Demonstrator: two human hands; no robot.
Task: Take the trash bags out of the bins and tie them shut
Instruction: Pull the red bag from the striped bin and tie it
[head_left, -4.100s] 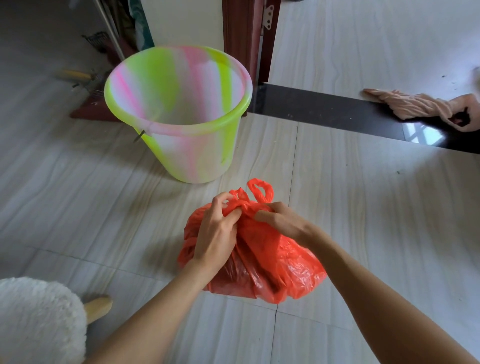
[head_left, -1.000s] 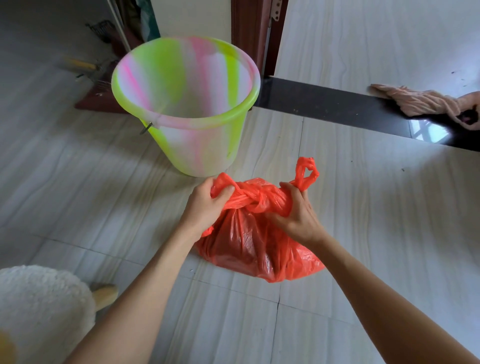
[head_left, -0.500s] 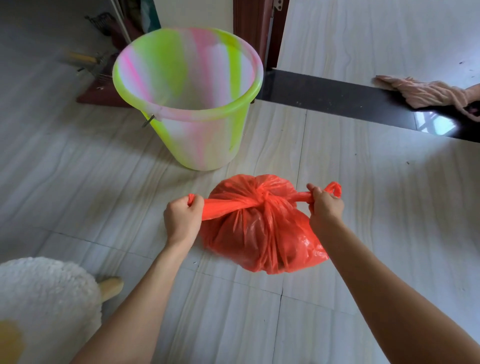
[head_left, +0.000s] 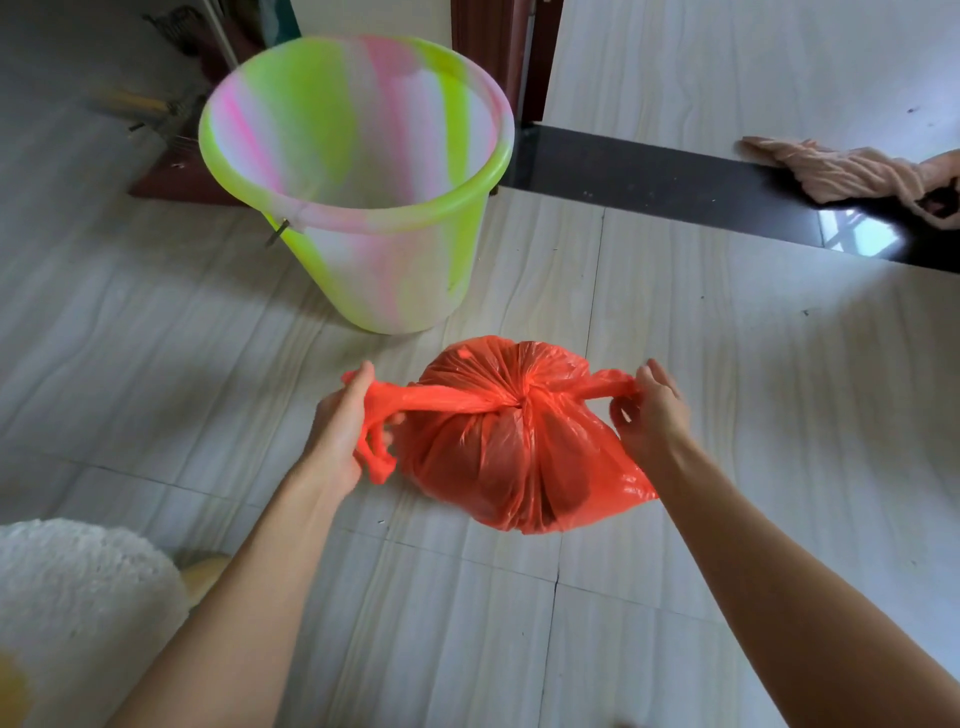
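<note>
An orange-red plastic trash bag (head_left: 519, 457), full and bulging, sits on the pale tiled floor in the middle of the head view. Its two handles are crossed into a knot on top and stretch out sideways. My left hand (head_left: 340, 431) grips the left handle, whose loose end hangs below my palm. My right hand (head_left: 652, 415) holds the right handle, fingers loosely curled around it. Behind the bag stands a green, pink and white plastic bin (head_left: 363, 208), tilted toward me, with no bag inside.
A pink cloth (head_left: 852, 174) lies on a dark door threshold (head_left: 649, 182) at the back right. A white fluffy thing (head_left: 78, 613) with a wooden piece sits at the lower left. A wooden door frame (head_left: 488, 52) rises behind the bin.
My hands crossed the handles over the bag's top, then pulled them apart sideways, drawing the knot tight. Since half a second ago both fists have loosened slightly.
</note>
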